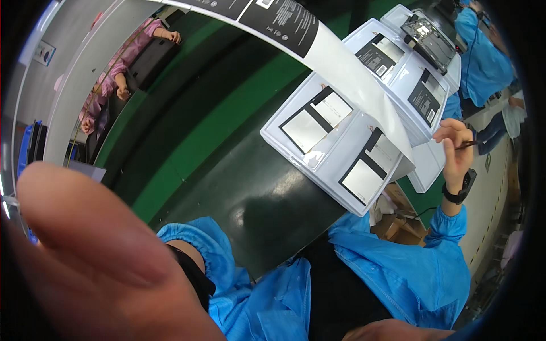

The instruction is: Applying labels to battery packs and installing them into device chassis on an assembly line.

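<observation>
My left hand (102, 250) looms very close at the lower left, large and blurred; how its fingers are set is hidden. My right hand (455, 148), with a black watch on the wrist, is raised beside the right edge of the white trays. Its fingers pinch a slim dark tool (466, 145), its exact kind unclear. A white backing sheet with black printed labels (278, 25) arches from the top across the trays. In the near white tray (310, 162) lie two flat black-and-white battery-like packs (307, 131); the sheet partly covers this tray.
A farther white tray (372, 28) holds similar packs, with an opened dark device (429, 42) behind it. Under the near tray is a dark green bench (250, 199). An open cardboard box (395, 224) stands below. Co-workers in pink (128, 59) and blue (483, 57) are beyond.
</observation>
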